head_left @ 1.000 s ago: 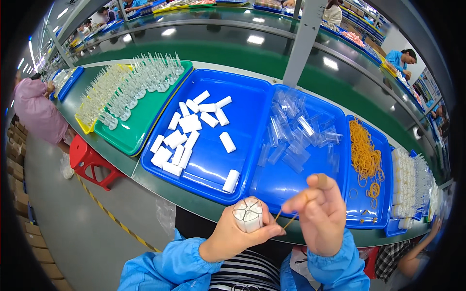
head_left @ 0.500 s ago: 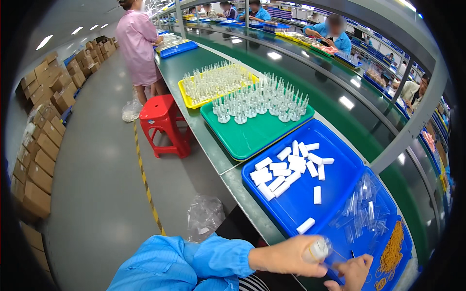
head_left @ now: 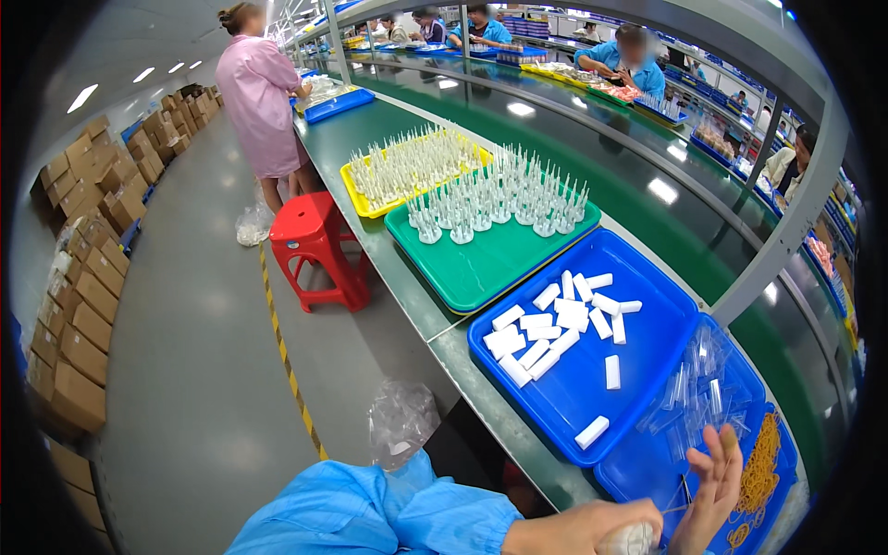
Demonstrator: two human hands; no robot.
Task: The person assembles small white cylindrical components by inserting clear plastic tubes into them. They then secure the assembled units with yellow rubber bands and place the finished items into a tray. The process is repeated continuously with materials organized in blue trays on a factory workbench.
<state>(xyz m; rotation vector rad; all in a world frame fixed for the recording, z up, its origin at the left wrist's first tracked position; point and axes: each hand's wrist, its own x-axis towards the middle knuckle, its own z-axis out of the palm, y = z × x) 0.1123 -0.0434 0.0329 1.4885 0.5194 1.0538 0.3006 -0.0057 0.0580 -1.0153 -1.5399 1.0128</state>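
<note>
At the lower edge, my left hand (head_left: 583, 530) is wrapped round a bundle of white pieces in clear plastic (head_left: 631, 538), cut off by the frame's edge. Beside it my right hand (head_left: 710, 486) is raised with its fingers stretched up. A thin rubber band (head_left: 677, 509) runs taut between the bundle and my right hand, caught on its fingers. Behind the hands, clear plastic sleeves (head_left: 694, 388) lie in a blue tray (head_left: 624, 472). Yellow rubber bands (head_left: 760, 467) are heaped in the tray at the right.
White blocks (head_left: 564, 319) lie in a larger blue tray (head_left: 546, 421). A green tray (head_left: 467, 277) and a yellow tray (head_left: 370, 208) hold spiky clear parts. A red stool (head_left: 319, 250) stands left of the bench, near a person in pink (head_left: 259, 102). A grey post (head_left: 786, 222) rises at right.
Both hands were close together at the bundle. My left hand has moved down and right with it; my right hand has lifted, its fingers straightened, with the band stretched between.
</note>
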